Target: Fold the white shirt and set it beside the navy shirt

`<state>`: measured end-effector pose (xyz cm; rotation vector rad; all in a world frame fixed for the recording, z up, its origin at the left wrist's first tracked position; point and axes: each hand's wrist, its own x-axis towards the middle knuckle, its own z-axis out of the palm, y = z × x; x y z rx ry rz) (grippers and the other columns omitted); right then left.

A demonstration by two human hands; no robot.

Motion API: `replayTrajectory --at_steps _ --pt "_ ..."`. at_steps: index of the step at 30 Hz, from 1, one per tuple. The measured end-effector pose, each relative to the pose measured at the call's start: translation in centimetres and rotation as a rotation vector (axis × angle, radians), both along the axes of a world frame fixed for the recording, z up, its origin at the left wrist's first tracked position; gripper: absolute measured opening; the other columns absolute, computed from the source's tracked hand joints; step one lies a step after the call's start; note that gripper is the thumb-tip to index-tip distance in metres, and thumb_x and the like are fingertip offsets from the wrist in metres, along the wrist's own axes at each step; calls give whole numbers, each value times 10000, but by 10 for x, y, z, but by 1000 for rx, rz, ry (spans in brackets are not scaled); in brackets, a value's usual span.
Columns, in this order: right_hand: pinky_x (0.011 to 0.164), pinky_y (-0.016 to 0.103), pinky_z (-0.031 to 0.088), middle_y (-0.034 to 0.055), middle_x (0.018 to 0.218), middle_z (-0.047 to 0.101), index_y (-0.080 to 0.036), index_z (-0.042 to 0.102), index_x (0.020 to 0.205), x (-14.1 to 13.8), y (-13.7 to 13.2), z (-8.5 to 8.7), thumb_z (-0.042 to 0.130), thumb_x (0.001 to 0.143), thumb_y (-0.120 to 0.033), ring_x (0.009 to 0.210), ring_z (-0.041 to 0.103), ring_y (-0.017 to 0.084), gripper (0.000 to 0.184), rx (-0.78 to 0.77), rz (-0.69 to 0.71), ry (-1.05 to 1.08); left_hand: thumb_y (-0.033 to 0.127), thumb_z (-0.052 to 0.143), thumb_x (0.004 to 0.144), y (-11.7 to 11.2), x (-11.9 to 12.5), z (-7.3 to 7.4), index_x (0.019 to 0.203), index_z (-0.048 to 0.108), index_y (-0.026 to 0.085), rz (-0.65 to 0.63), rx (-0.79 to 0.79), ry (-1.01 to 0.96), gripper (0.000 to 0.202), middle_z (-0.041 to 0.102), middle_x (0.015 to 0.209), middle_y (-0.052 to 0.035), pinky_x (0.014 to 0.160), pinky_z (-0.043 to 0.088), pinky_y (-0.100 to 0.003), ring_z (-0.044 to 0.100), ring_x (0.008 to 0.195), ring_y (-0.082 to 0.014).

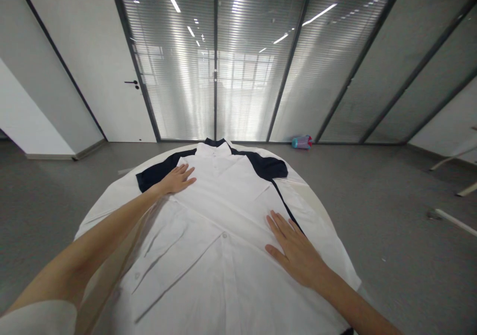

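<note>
A white shirt with navy shoulder panels and a navy collar lies flat and face up on a round white table, collar pointing away from me. My left hand rests flat, fingers spread, on the shirt's upper left chest near the navy shoulder. My right hand lies flat, palm down, on the shirt's right side next to a dark seam. Neither hand holds anything. A button shows on the front placket.
Grey carpet surrounds the table. Glass partitions with blinds stand behind, and a white door is at the back left. A small blue and pink object lies on the floor by the glass. White furniture legs stick in at the right.
</note>
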<state>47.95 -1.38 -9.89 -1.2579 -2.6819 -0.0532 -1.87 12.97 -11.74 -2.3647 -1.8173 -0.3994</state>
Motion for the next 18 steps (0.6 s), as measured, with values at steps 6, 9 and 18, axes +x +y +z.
replayTrajectory --at_steps 6,9,18 --pt "1187 515 340 88 1635 233 -254 -6 1611 20 -10 -3 382 1025 -549 1493 280 277 762 64 19 -7 623 377 973 5 0 -3 1518 437 152 21 -86 26 722 383 1569 -196 1181 270 -493 298 1481 -360" --pt "1167 527 371 97 1629 250 -257 -75 1604 34 -19 -6 397 1020 -545 1481 310 281 804 103 4 -23 623 377 972 4 2 0 1529 423 167 28 -104 22 722 380 1576 -180 1193 254 -473 282 1490 -346" --pt "1164 529 379 90 1625 263 -249 -87 1608 53 -34 -12 421 1002 -545 1464 342 297 844 113 -36 -11 579 565 895 3 10 23 1301 654 222 11 -88 -123 549 576 1428 -144 1162 288 -499 434 1399 -358"
